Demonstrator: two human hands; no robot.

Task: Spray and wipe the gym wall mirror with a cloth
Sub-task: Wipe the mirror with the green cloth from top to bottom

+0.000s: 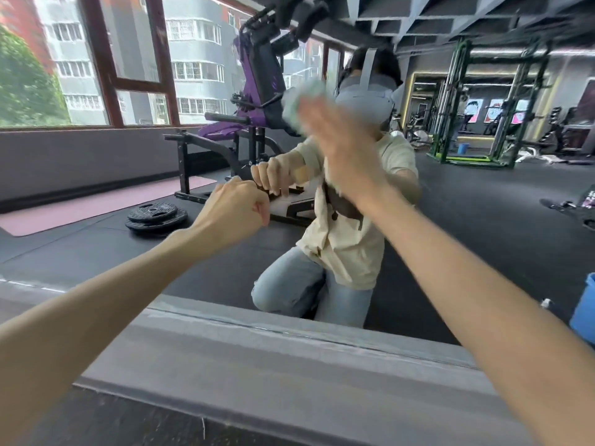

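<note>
The wall mirror (96,194) fills most of the head view and reflects me kneeling in front of it. My right hand (341,146) is raised with straight fingers and presses a pale green-white cloth (301,101) flat against the glass; both are blurred by motion. My left hand (235,204) is curled into a fist with its knuckles against the mirror lower down, and I see nothing held in it. No spray bottle is clearly in view.
A grey padded ledge (257,365) runs along the mirror's bottom edge. A blue bucket (584,313) sits at the right edge with a small white object (545,302) beside it. The reflection shows a purple bench machine, weight plates, a pink mat and green racks.
</note>
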